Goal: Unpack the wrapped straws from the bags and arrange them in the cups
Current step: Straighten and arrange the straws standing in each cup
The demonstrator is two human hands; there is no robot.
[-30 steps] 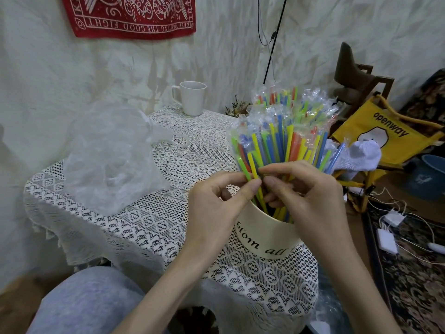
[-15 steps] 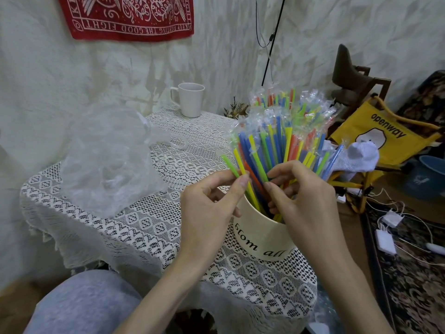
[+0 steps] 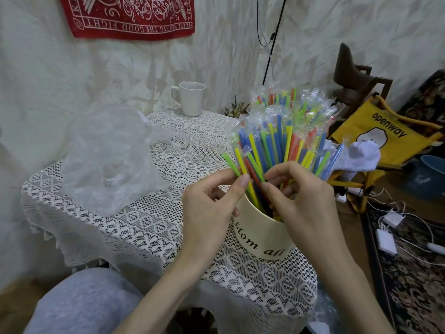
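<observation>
Since a second ago, left hand (image 3: 212,203) has pulled a green straw (image 3: 231,164) outward, pinched; right hand (image 3: 297,194) fingers curled among straws (image 3: 281,138), probably gripping some. Cup (image 3: 261,235) near table's (image 3: 134,225) front-right edge; still sorting.

- The tabletop (image 3: 168,227) is small and covered by a white lace cloth (image 3: 134,222) whose edge hangs over the near and left sides.
- A cream cup (image 3: 262,239) with black lettering stands near the front right edge, packed with wrapped straws (image 3: 277,136).
- A crumpled clear plastic bag (image 3: 108,160) lies on the left part of the cloth.
- A plain white mug (image 3: 191,98) stands at the far edge, close to the wall, well apart from the cream cup.
</observation>
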